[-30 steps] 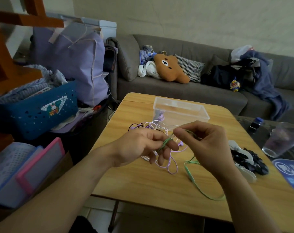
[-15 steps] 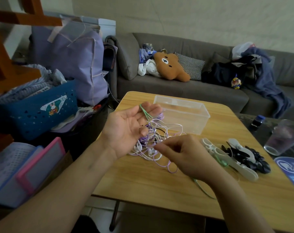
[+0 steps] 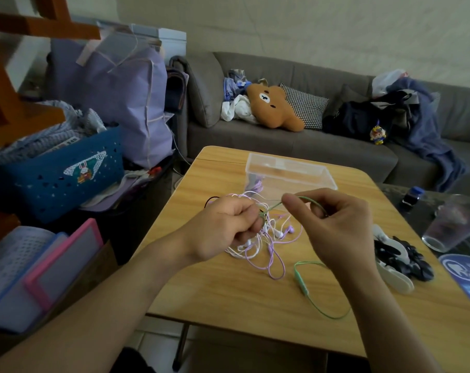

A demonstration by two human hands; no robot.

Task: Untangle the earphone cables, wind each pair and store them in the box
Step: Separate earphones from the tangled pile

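Two hands work over the wooden table (image 3: 228,300), just in front of the clear box (image 3: 290,170). Your left hand (image 3: 223,232) has its fingers curled round a loop of the green cable (image 3: 301,281), and your right hand (image 3: 336,227) pinches the same cable between thumb and forefinger. From there the green cable trails down across the table toward you. A tangle of purple and white earphones (image 3: 266,238) lies between the box and your hands, partly under the left one.
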